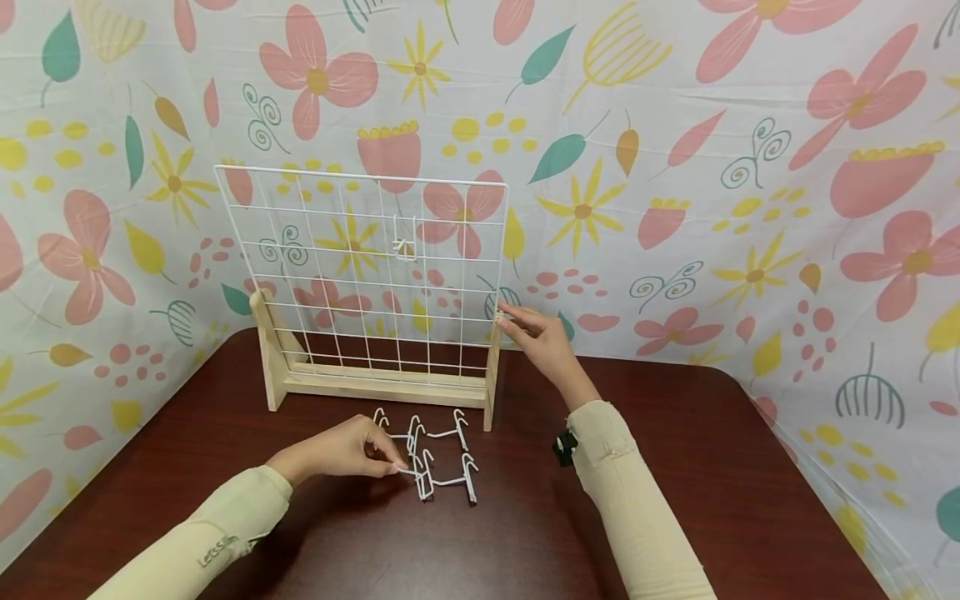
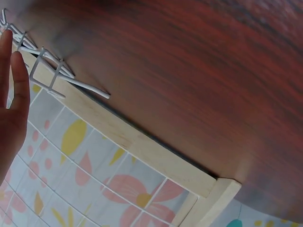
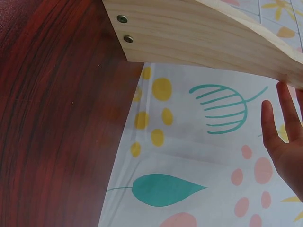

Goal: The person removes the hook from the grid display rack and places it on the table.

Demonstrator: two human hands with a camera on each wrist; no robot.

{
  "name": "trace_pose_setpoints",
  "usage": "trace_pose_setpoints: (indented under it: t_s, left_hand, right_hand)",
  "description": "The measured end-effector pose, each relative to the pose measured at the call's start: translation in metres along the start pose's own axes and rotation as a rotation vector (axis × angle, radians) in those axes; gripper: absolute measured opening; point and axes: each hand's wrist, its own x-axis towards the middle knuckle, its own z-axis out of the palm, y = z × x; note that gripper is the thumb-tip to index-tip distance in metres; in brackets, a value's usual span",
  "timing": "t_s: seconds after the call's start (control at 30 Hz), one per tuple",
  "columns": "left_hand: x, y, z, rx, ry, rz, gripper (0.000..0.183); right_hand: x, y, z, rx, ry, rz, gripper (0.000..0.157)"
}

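In the head view, my left hand (image 1: 352, 447) pinches the end of a white wire hook (image 1: 427, 483) in the group lying on the table. The left wrist view shows two fingers (image 2: 18, 85) beside the tangled wire hooks (image 2: 47, 68). My right hand (image 1: 546, 346) holds the upper part of the right wooden upright (image 1: 491, 375) between thumb and fingers. That upright belongs to a stand carrying a white wire grid (image 1: 360, 283). In the right wrist view, a fingertip (image 3: 283, 90) touches the wooden side panel (image 3: 203, 40); the thumb is hidden there.
One white hook (image 1: 405, 242) hangs on the grid, right of its middle. More white hooks (image 1: 459, 429) lie in front of the stand's wooden base (image 1: 382, 387). The dark red-brown table (image 1: 675, 483) meets a flower-patterned cloth (image 1: 675, 167) behind and at the sides.
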Motion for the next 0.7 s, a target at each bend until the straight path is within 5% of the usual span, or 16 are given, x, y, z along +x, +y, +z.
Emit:
trace_pose_setpoints:
  t_s: [0.43,0.7]
  left_hand:
    - [-0.0073,0.005,0.0055,0.368,-0.035,-0.033,0.014]
    - [-0.0084,0.0076,0.0099,0.606,-0.047,0.099,0.013]
  right_hand:
    - [0.0001,0.0008,-0.0005,-0.005,-0.011,0.022,0.037]
    - [0.0011,0.0019,-0.0004,0.002,-0.013,0.019,0.037]
